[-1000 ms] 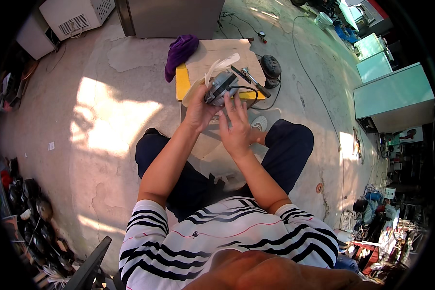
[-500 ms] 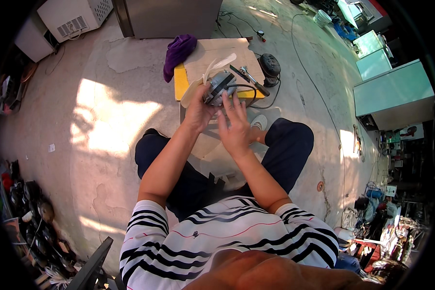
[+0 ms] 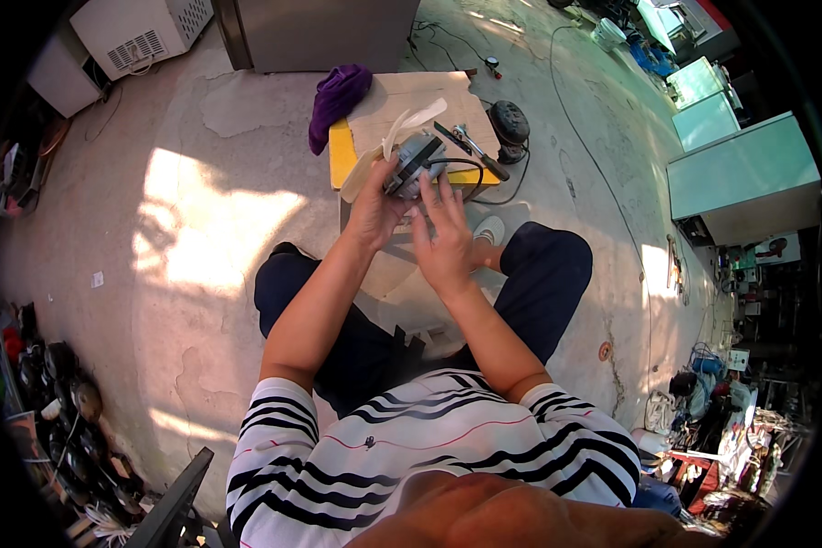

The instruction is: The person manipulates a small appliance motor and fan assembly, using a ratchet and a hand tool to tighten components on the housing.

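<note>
From the head view, looking down, a person in a striped shirt is sitting on the concrete floor [image 3: 201,228] with knees spread in dark trousers. The left hand [image 3: 372,215] is wrapping its grip around a small grey motor [image 3: 413,164], holding it up just above the near edge of a low desk [image 3: 340,153] with a yellow top. A white fan blade [image 3: 409,125] is sticking out from the far end of the motor, and a black cable [image 3: 461,169] is looping off its right side.

The right hand [image 3: 445,242] is hovering just beside the motor with the fingers spread and pointing up; its grip is open, and the fingertips are sitting close to the motor's near end, though I cannot tell if they are touching it.

On the desk a sheet of cardboard [image 3: 420,96] is covering most of the top. A purple cloth [image 3: 336,99] is hanging over the left corner. A screwdriver [image 3: 479,153] is lying on the right side, near the cable. A round black part [image 3: 510,123] is resting on the floor just beside the desk's right edge.

Farther back, a white appliance [image 3: 142,35] is standing at the top left, and pale green cabinets [image 3: 744,178] are lining the right side.
</note>
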{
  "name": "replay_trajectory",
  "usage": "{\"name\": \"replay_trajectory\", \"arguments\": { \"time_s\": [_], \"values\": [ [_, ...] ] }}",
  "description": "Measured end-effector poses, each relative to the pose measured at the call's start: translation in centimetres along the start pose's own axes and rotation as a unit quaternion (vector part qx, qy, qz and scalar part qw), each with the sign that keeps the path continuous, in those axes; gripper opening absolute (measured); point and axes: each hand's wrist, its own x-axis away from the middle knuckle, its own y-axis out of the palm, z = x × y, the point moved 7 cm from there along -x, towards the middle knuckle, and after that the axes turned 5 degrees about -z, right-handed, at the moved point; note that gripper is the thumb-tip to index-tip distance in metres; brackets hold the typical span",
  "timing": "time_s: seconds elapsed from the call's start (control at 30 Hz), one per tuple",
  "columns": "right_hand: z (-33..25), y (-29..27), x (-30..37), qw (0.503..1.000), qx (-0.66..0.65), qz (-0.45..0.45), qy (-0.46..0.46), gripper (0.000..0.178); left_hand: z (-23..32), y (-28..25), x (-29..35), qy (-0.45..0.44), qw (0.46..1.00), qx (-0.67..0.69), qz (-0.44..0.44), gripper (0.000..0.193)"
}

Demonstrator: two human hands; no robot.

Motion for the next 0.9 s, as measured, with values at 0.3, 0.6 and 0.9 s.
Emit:
{"name": "replay_trajectory", "arguments": {
  "time_s": [0.3, 0.6, 0.9],
  "values": [
    [-0.3, 0.0, 0.0, 1.0, 0.0, 0.0, -0.007, 0.055, -0.4, -1.0, -0.3, -0.014, 1.0, 0.005, 0.004, 0.047],
    [-0.6, 0.4, 0.2, 1.0, -0.008, -0.009, -0.016, 0.055, 0.4, -0.2, -0.2, 0.016, 0.998, -0.061, 0.008, 0.046],
    [-0.1, 0.4, -0.2, 1.0, -0.011, 0.0, -0.007, 0.054, 0.5, -0.1, -0.2, 0.016, 0.998, -0.056, 0.018, 0.053]
  ]
}}
